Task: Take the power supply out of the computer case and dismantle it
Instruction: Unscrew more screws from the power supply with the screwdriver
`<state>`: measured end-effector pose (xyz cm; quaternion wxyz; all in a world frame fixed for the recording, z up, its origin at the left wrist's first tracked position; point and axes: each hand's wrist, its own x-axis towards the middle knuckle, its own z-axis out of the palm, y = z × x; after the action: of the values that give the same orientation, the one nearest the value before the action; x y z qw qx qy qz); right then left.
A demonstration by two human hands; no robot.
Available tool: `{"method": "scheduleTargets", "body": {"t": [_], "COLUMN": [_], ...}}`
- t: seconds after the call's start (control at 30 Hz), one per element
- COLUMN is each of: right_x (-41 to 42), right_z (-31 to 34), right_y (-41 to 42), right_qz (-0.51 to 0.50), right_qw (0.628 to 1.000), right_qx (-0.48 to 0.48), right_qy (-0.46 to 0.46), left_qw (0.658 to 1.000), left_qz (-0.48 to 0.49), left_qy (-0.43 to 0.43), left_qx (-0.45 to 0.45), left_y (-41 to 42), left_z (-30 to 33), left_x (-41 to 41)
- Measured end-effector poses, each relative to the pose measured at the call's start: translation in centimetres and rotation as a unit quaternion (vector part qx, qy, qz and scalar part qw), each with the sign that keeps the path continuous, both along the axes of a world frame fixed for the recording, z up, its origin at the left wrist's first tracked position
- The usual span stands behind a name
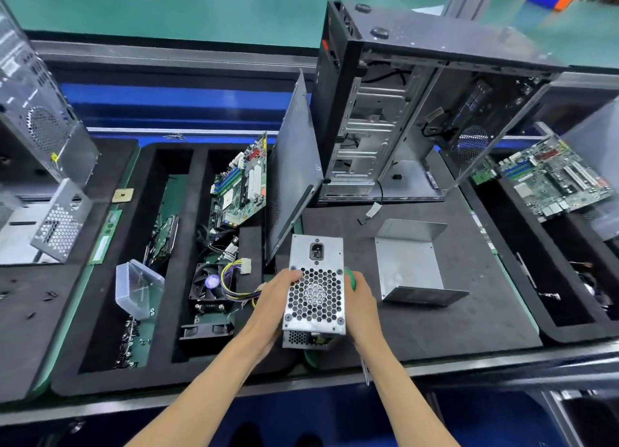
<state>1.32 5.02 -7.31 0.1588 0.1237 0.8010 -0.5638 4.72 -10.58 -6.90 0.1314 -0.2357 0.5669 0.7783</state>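
Note:
The silver power supply (315,287) is held upright in front of me, its honeycomb fan grille and power socket facing up toward the camera. My left hand (273,299) grips its left side, the thumb on the grille's top corner. My right hand (361,304) grips a green-handled screwdriver (350,279) against the supply's right side; its shaft points down past my wrist. The supply's bent metal cover (410,262) lies off to the right on the black mat. The open computer case (402,111) stands behind, its side panel (294,172) leaning beside it.
A foam tray on the left holds a motherboard (239,185), a cooler fan (209,284), coloured cables (234,276), a clear plastic box (137,287) and loose screws. Another motherboard (549,178) lies at the right. A second case (37,128) stands at far left. The bench edge runs below my arms.

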Motion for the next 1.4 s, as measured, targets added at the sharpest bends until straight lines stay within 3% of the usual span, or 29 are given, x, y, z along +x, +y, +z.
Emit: {"method": "scheduleTargets", "body": {"t": [0.23, 0.33, 0.47, 0.6, 0.83, 1.0, 1.4], "right_x": [-1.1, -1.6, -3.3, -4.1, -3.4, -4.0, -6.2], "right_z": [0.1, 1.4, 6.2, 12.9, 17.5, 16.8, 14.1], "right_y": [1.0, 1.6, 2.2, 3.0, 0.2, -2.7, -4.1], "right_qz": [0.053, 0.029, -0.080, -0.148, -0.065, -0.044, -0.058], "right_qw": [0.995, 0.995, 0.991, 0.959, 0.900, 0.891, 0.908], "right_qx": [0.062, 0.051, -0.045, -0.166, -0.371, -0.387, -0.336], "right_qy": [0.048, 0.080, 0.100, 0.177, 0.221, 0.234, 0.244], "left_qw": [0.998, 0.996, 0.996, 0.998, 0.998, 0.997, 0.996], "left_qz": [-0.031, -0.038, -0.041, -0.054, -0.024, -0.017, -0.015], "left_qy": [-0.012, -0.021, -0.021, 0.013, 0.035, 0.034, 0.023], "left_qx": [-0.060, -0.076, -0.080, -0.043, -0.041, -0.067, -0.080], "left_y": [-0.4, -0.5, -0.6, -0.5, 0.4, 1.0, 0.7], "left_z": [-0.1, 0.0, 0.1, 0.5, 1.4, 1.6, 1.8], "left_x": [-0.6, -0.5, -0.3, -0.2, 0.0, 0.0, 0.1]}}
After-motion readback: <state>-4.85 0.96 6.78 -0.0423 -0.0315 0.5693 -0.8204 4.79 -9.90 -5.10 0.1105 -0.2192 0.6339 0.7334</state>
